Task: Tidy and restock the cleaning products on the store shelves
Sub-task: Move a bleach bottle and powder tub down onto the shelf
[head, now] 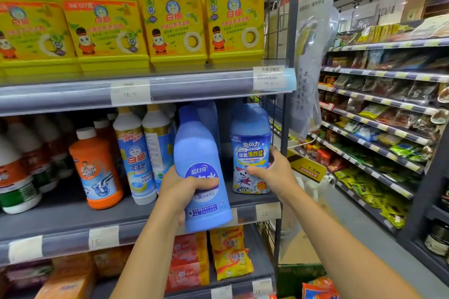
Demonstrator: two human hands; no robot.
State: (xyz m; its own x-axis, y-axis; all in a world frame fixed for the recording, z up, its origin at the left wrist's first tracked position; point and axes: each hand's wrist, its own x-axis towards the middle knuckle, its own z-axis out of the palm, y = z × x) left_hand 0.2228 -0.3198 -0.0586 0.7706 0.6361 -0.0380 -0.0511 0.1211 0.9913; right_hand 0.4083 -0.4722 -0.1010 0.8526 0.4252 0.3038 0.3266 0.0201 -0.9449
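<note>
Both forearms come up from six o'clock toward the shelving in front of me. My left hand [181,187] sits at the centre of the view, fingers curled round the lower half of a blue bleach bottle [201,153], thumb lying across its round label. The bottle leans slightly, neck toward eleven o'clock, and its base hangs in front of the lip of the middle shelf [73,221] rather than standing on it. Just beside it at three o'clock, my right hand [272,172] grips a pale blue canister [250,133] with a rabbit on its label, thumb on the front and fingers wrapped round the far side. The canister stands upright at the right end of that shelf, against the wire end panel. At nine o'clock from the bottle stand two white-necked toilet cleaner bottles [136,153] and an orange drain cleaner bottle [97,165]. At twelve o'clock, yellow dish-soap jugs [170,19] line the upper shelf. Yellow and red soap packs [228,252] lie on the shelf below, and snack shelves [376,128] run off at three o'clock.
</note>
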